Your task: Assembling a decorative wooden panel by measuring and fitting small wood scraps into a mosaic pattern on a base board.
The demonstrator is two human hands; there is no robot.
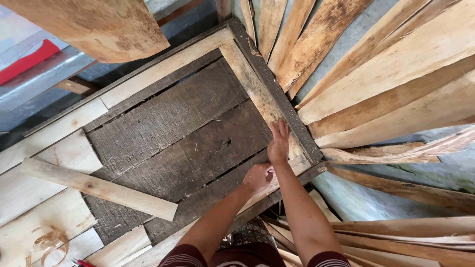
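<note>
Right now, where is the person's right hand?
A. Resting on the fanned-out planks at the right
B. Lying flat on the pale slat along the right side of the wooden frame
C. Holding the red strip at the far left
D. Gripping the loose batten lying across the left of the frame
B: the right hand lies open, fingers spread, on the pale slat at the frame's right edge, just beyond the closed left hand.

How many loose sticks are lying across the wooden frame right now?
1: a pale stick lies slanted over the frame's left side, away from the left hand and right hand.
</note>
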